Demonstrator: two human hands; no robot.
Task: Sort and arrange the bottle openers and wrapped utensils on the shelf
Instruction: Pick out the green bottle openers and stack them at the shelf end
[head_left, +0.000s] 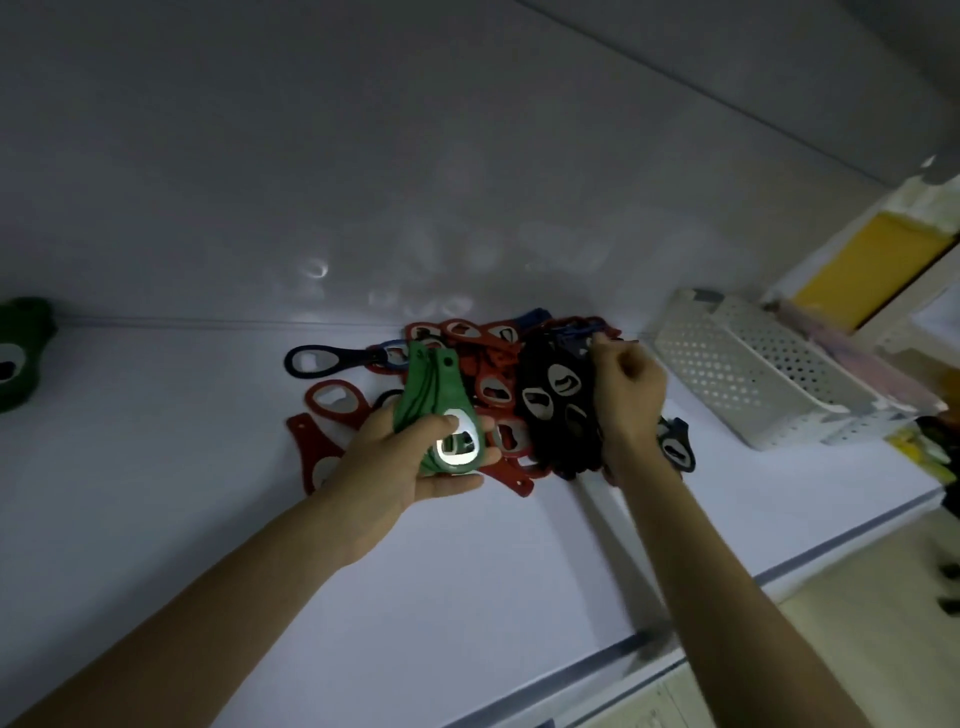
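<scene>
Head view: we're mid-sort, prob. under halfway. Shelf (208, 519) carries it all, and the pile (493, 384) of mixed openers at its back centre is our ref. point.

Basket (753, 374), white w/ holes, lies tipped just right of the pile; we can't tell what's in it. No wrapped utensils clearly seen, so that part looks untouched.

Pile itself is a jumble of reds (332, 397) on its left & centre and blacks (556, 405) on its right, w/ blue bits at the back.

Left hand (410, 467) sits at the pile's near-left edge, fingers & thumb clamped round a green stack (436, 400) of several openers, held above the reds. So greens are mostly gathered.

A second green lot (21, 353) lies well left of the pile, apart. Likely the greens' spot, in our judgement.

Right hand (628, 389) hovers over the pile's right side, fingertips pinched on a dark opener (582, 343) at the back; blue or black, can't tell.

One blue opener (332, 358) pokes out of the pile's left.

Left to do: reds, blacks, blues, utensils.
</scene>
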